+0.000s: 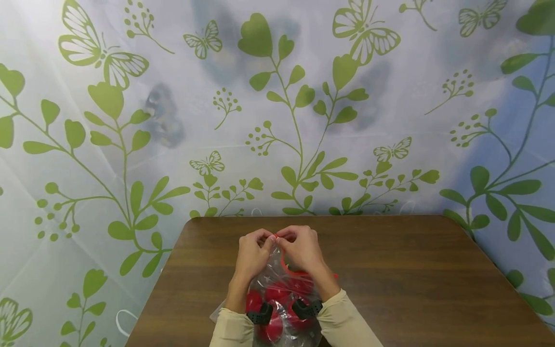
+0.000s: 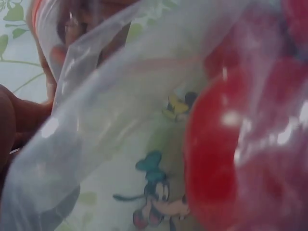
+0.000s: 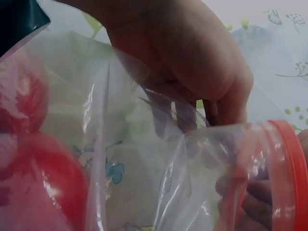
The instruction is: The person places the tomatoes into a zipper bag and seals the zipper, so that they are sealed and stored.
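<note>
A clear zip bag (image 1: 274, 264) with a red closure strip (image 3: 291, 154) hangs from both hands above the near part of the table. Inside its lower part lie several shiny red round things (image 1: 272, 327), like tomatoes. My left hand (image 1: 253, 254) pinches the bag's top edge between thumb and fingers. Close beside it, fingertips almost meeting, my right hand (image 1: 302, 246) pinches the red strip. From there the strip curves down toward the right wrist, and the mouth gapes in the right wrist view. Printed cartoon figures (image 2: 161, 197) show on the plastic.
A brown wooden table (image 1: 412, 279) spreads under and around the bag. Behind it hangs a pale cloth (image 1: 386, 96) with green leaves and butterflies. Dark camera mounts (image 1: 307, 308) sit on both wrists, over the bag in the head view.
</note>
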Tool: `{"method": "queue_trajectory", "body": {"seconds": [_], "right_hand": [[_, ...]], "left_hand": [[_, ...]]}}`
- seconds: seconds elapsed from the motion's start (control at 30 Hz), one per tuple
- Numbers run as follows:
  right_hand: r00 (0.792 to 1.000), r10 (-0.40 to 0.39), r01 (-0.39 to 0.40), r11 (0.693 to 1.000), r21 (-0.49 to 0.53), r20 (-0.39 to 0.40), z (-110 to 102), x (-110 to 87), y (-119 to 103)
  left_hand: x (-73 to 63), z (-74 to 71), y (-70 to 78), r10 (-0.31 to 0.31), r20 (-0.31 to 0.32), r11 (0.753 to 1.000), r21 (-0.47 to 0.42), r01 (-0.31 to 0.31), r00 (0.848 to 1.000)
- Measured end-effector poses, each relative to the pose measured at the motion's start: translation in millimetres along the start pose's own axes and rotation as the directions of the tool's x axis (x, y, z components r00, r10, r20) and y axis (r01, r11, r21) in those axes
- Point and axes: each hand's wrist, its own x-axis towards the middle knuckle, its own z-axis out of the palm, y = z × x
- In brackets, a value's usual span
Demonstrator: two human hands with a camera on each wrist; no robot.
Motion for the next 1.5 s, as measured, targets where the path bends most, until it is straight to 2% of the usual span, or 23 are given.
{"method": "queue_trajectory", "body": {"seconds": [0.3,0.5,0.8,1.07,1.3,1.5], "right_hand": [[0.999,0.018,-0.02,0.999,-0.035,-0.037,-0.1,0.7,-3.3],[0.998,0.059,-0.059,0.998,-0.035,-0.011,-4.1,-1.7,-2.5],[0.996,0.085,-0.085,0.994,-0.063,-0.007,-13.1,-9.9,6.0],[0.994,0.108,-0.107,0.991,-0.08,0.003,-25.3,-22.6,14.1],[0.993,0.116,-0.113,0.985,-0.131,0.014,-42.2,-37.1,22.9],[0.989,0.143,-0.135,0.978,-0.158,0.034,-57.2,-49.5,29.9]], "left_hand": [[-1.3,2.3,8.7,-0.038,-0.086,0.999,-0.011,0.037,0.996],[-0.6,3.3,7.8,-0.056,-0.148,0.998,-0.044,0.05,0.987],[0.9,1.2,9.9,-0.106,-0.17,0.994,-0.02,0.104,0.98],[3.3,3.1,11.6,-0.143,-0.236,0.989,0.005,0.148,0.961],[3.8,1.7,11.8,-0.17,-0.274,0.985,-0.016,0.173,0.947],[3.6,-1.8,12.7,-0.184,-0.267,0.983,-0.026,0.183,0.946]]}}
